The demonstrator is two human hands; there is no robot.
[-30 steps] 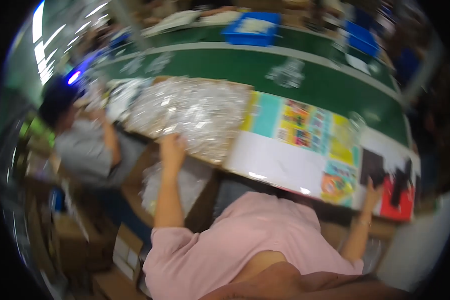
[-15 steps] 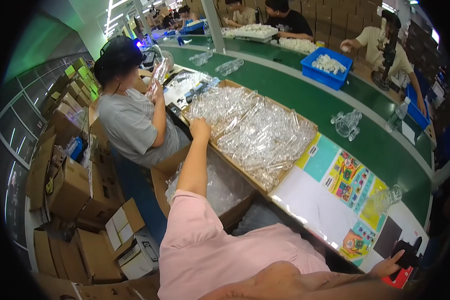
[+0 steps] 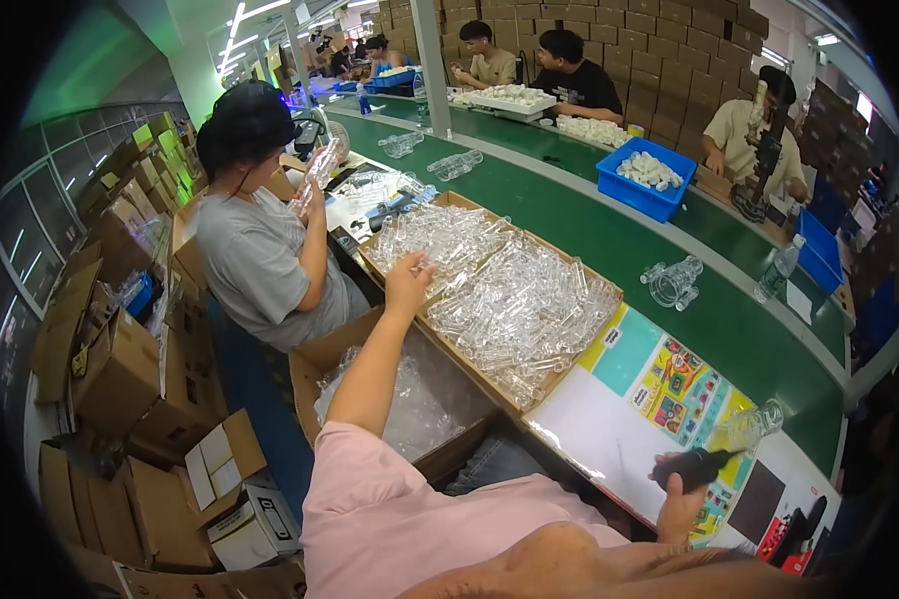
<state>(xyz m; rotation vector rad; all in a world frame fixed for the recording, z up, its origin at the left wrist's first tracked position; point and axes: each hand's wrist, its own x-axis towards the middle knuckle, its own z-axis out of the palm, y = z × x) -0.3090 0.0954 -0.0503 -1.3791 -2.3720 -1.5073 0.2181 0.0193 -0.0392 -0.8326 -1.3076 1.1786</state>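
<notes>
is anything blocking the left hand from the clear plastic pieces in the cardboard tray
Nothing visible does. The left hand reaches over the near wall of the cardboard tray, and its fingertips appear above the clear plastic pieces. Whether they touch any can't be told from this view.

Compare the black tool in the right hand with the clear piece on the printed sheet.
The black tool is dark and opaque; the clear piece is see-through. The black tool is held up in the right hand, while the clear piece lies at the printed sheet's far edge. Both look elongated.
</notes>
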